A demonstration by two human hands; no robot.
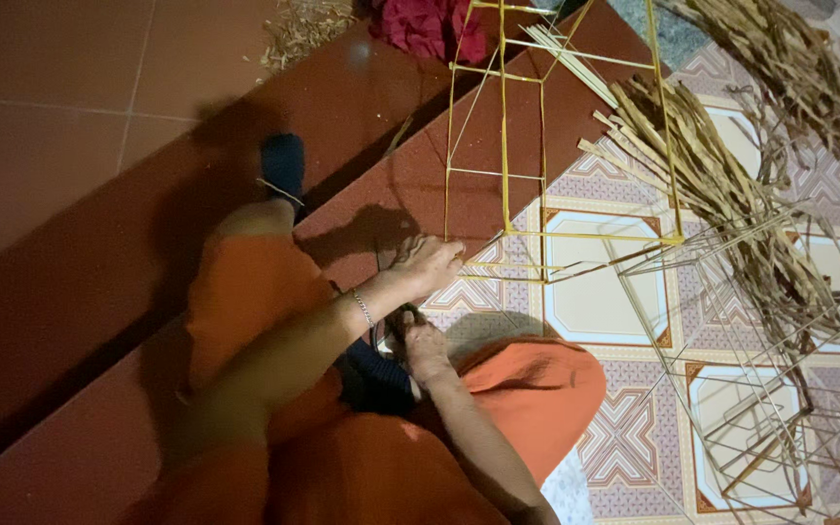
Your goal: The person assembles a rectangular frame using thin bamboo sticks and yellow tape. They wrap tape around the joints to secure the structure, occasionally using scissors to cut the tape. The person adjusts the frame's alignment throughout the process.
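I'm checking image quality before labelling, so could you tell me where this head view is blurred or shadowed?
Head view: the near forearm and orange clothing are motion-blurred; the left hand on the yellow stick frame is sharper, the right hand softer; a hard shadow falls across the red step; the patterned floor tiles are brightly lit, without glare.

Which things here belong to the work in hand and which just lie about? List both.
In hand:
- yellow stick frame, its near corner under the left hand
- right hand, just below that corner

Lying about:
- pile of dried strips
- other bare frames
- red cloth
- tiled floor
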